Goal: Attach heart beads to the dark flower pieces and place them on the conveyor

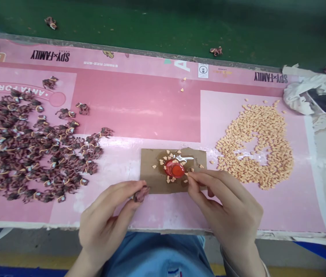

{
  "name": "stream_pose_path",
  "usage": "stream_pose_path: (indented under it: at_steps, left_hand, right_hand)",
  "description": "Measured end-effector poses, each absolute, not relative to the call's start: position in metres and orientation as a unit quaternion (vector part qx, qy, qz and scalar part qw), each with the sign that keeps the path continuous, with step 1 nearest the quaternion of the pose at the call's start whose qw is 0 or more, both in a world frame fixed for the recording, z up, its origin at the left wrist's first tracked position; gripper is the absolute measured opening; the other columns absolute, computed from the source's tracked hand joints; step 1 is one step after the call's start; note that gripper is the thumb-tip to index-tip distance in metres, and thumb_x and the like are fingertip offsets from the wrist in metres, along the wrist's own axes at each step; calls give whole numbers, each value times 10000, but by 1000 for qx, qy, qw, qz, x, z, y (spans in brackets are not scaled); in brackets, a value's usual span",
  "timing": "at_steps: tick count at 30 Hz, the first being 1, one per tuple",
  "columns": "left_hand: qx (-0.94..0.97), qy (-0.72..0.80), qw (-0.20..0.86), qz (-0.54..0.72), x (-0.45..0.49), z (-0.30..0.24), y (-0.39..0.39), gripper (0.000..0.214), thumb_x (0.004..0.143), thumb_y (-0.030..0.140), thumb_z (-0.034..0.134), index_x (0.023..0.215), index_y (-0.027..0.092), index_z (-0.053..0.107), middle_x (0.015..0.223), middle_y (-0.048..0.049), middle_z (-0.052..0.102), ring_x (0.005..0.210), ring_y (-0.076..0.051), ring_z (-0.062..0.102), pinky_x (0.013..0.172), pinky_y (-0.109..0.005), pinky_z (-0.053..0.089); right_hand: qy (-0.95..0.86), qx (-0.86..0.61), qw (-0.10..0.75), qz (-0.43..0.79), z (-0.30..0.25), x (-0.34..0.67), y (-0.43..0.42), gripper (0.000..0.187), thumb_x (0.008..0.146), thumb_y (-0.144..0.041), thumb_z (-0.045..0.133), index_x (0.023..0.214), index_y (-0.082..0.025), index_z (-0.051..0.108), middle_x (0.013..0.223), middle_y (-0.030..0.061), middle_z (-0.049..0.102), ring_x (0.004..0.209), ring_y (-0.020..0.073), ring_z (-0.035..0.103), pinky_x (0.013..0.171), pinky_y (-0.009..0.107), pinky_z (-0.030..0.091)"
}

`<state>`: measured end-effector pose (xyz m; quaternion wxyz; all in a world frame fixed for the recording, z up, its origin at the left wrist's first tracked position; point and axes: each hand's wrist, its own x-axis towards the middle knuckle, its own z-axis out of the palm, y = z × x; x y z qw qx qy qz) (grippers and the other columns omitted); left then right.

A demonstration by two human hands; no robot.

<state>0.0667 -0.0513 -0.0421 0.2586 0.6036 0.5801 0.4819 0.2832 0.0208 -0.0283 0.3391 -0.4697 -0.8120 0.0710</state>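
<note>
Between the thumb and fingers of my left hand (107, 219) is a small brown figurine (141, 193), held by the left edge of a brown cardboard piece (151, 169). My right hand (226, 207) pinches a tiny tan piece (186, 174) beside a small red cap (176, 169) on the cardboard. A wet, shiny patch surrounds the cap, with several loose tan pieces lying in it. Fingers partly hide what each hand grips, so the exact shape of the tan piece is unclear.
A large heap of brown figurines (30, 150) spreads over the left of the pink printed sheet (136, 104). To the right lies a pile of small tan pieces (278, 154). Crumpled white plastic (298, 96) sits at the far right, and a green surface (128, 23) runs behind.
</note>
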Motion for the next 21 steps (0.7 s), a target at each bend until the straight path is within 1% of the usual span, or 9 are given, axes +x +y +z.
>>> stream_pose_path:
  at_steps: [2, 4, 6, 8, 10, 13, 17, 21]
  left_hand:
    - [592, 577, 287, 484, 74, -40, -48, 375, 976, 73, 659, 1286, 280, 699, 1044, -11, 792, 900, -154, 746, 830, -241, 632]
    - [595, 567, 306, 480, 79, -37, -43, 321, 968, 86, 664, 1228, 270, 706, 979, -18, 761, 881, -157, 719, 798, -236, 623]
    - [601, 551, 340, 468, 82, -34, -39, 215, 994, 148, 641, 1169, 258, 699, 946, -32, 719, 871, -162, 691, 769, -229, 617]
    - [599, 534, 396, 446, 84, -31, -36, 127, 1048, 242, 573, 1129, 257, 669, 943, -37, 681, 889, -159, 678, 775, -216, 611]
    - [596, 517, 448, 420, 84, -28, -35, 163, 1092, 330, 484, 1092, 260, 632, 949, -35, 654, 907, -152, 674, 794, -201, 603]
    - [603, 496, 487, 391, 82, -25, -35, 245, 1115, 388, 395, 1039, 259, 589, 922, -25, 614, 865, -137, 654, 784, -182, 585]
    - [621, 482, 495, 371, 81, -21, -35, 270, 1114, 406, 366, 1013, 256, 567, 877, -19, 588, 796, -139, 631, 729, -185, 574]
    - [615, 475, 512, 367, 81, -19, -33, 294, 1106, 424, 374, 999, 248, 583, 873, -34, 601, 775, -164, 649, 703, -226, 585]
  right_hand:
    - [-807, -466, 348, 104, -20, 283, 18, 186, 929, -32, 672, 943, -217, 660, 794, 13, 748, 648, 127, 714, 630, 235, 610]
    - [-808, -451, 350, 148, -11, 282, 15, 187, 927, -31, 659, 945, -218, 663, 782, 12, 743, 652, 127, 715, 618, 229, 614]
    - [-817, -420, 351, 182, -4, 281, 14, 185, 931, -32, 642, 944, -215, 661, 764, 6, 739, 640, 117, 704, 622, 222, 616]
    - [-831, -386, 349, 197, 1, 280, 15, 186, 934, -26, 630, 940, -208, 663, 743, -2, 736, 627, 107, 696, 645, 213, 617]
    - [-840, -366, 344, 206, 3, 280, 16, 178, 950, -32, 620, 941, -201, 673, 737, -1, 734, 624, 105, 695, 656, 204, 614]
    - [-841, -359, 344, 215, 2, 280, 17, 153, 993, -74, 602, 947, -192, 687, 743, 7, 731, 640, 111, 700, 658, 205, 608]
    - [-851, -340, 335, 219, 0, 279, 16, 172, 1040, -103, 558, 957, -183, 685, 742, 3, 727, 673, 101, 698, 693, 195, 607]
    - [-859, -326, 318, 234, 0, 281, 15, 189, 1066, -124, 516, 999, -185, 681, 771, -1, 743, 716, 104, 715, 709, 200, 618]
